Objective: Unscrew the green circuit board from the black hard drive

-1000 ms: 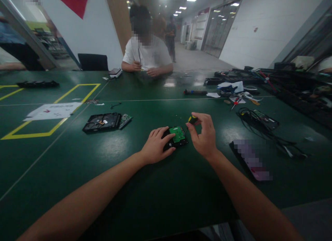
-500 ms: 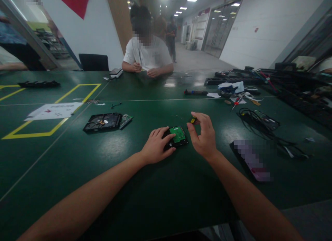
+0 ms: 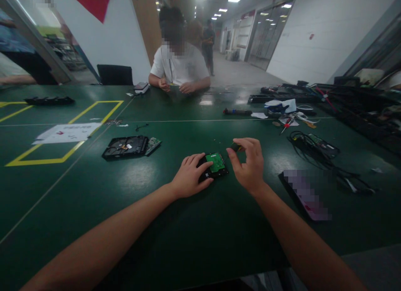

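Observation:
A small black hard drive (image 3: 216,167) with a green circuit board on top lies on the green table (image 3: 200,224) in front of me. My left hand (image 3: 189,177) rests on its left side, fingers curled over the edge, holding it down. My right hand (image 3: 249,164) is just right of the drive, thumb and fingers pinched round the dark handle of a small screwdriver (image 3: 234,147). The tip points down toward the board's right edge; the shaft is hard to see.
Another opened drive (image 3: 125,146) with a loose board lies to the left. A blurred phone (image 3: 305,192) and tangled cables (image 3: 316,145) sit right. Tools and papers (image 3: 283,109) lie farther back. A person in white sits across the table. Yellow tape marks a box (image 3: 65,132) at left.
My right hand's fingers have turned round the screwdriver handle; its yellow mark, plain a second ago, no longer shows. The left hand stays on the drive.

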The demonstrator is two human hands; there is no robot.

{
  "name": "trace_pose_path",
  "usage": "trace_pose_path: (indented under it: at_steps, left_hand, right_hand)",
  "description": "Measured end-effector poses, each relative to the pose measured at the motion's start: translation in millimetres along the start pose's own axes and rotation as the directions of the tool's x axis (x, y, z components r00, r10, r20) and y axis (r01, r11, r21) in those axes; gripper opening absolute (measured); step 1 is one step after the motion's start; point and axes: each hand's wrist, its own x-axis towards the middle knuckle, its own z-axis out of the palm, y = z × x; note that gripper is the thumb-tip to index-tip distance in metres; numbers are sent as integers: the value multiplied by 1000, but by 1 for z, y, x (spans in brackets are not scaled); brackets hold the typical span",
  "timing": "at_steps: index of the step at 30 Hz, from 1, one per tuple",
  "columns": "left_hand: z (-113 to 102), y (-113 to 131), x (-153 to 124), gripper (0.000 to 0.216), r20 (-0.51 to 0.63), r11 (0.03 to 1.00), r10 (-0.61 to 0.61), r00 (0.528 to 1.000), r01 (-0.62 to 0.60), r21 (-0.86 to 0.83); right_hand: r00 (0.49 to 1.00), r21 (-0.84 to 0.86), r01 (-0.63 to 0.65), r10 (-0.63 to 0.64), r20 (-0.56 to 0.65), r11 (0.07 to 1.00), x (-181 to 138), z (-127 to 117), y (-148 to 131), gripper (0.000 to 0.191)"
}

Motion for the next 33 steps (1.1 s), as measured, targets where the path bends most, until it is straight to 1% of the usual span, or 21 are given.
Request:
trace_pose_path:
  at_steps: [2, 4, 7, 9, 12, 15, 18, 22, 27, 33]
  left_hand:
    - [1, 0, 0, 60, -5, 1000, 5, 1000, -5, -3]
    - [1, -1, 0, 60, -15, 1000, 8, 1000, -8, -4]
    - [2, 0, 0, 60, -9, 1000, 8, 1000, -8, 1]
    - [1, 0, 0, 61, 0, 1000, 8, 1000, -8, 10]
    - [0, 1, 0, 60, -1, 1000, 4, 1000, -4, 15]
    - [-1, 0, 0, 61, 2, 1000, -1, 1000, 1, 4]
    - [0, 0, 0, 61, 1, 1000, -3, 1000, 3, 0]
    - [1, 0, 0, 60, -2, 1000, 5, 1000, -5, 7]
    - [1, 0, 0, 59, -13, 1000, 7, 1000, -7, 7]
    - [0, 0, 0, 60, -13, 1000, 6, 1000, -6, 6]
  right_hand:
    - [1000, 0, 4, -4, -3, 1000, -1, 0, 1, 35]
    - [1000, 20, 4, -4, 11, 1000, -2, 1, 2, 38]
    - [999, 38, -23, 22, 32, 999, -4, 3, 2, 44]
    - [999, 26, -38, 37, 32, 999, -5, 3, 1, 42]
    - [999, -15, -37, 37, 4, 999, -3, 1, -1, 38]
    - [999, -37, -29, 27, -35, 999, -1, 0, -2, 38]
    - [999, -31, -34, 33, -44, 999, -1, 1, -1, 39]
    - [999, -5, -47, 47, -17, 999, -4, 3, 1, 40]
    - [997, 84, -56, 52, 49, 995, -5, 4, 2, 44]
    - [998, 26, -29, 27, 64, 999, 0, 1, -1, 45]
